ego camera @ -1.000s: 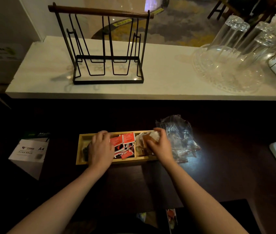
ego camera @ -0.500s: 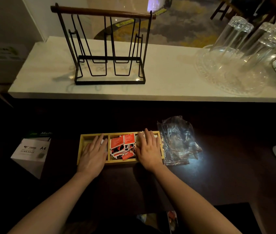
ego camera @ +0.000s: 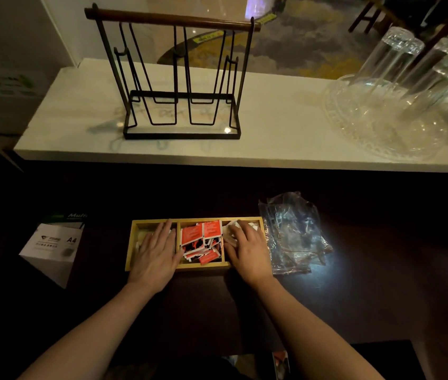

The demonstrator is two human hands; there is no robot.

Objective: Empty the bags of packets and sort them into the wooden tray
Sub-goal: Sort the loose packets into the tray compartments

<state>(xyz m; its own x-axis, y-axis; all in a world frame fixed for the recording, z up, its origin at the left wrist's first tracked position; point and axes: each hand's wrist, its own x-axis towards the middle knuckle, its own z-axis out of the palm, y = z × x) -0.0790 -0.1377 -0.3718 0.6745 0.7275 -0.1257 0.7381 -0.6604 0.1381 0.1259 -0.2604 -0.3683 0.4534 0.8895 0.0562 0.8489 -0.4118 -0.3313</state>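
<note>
I see the wooden tray (ego camera: 135, 244) on the dark table, red packets (ego camera: 200, 241) filling its middle compartment. My left hand (ego camera: 155, 256) lies flat, fingers straight, over the left compartment; my right hand (ego camera: 247, 249) presses pale packets (ego camera: 231, 229) in the right one. Crumpled clear bags (ego camera: 294, 231) touch the tray's right end.

Box face: white box (ego camera: 53, 249) left of the left hand (ego camera: 155, 255) reads "A4".
Box top: "Multi", apparently cut off.
Red packets (ego camera: 200, 238): print illegible.
</note>
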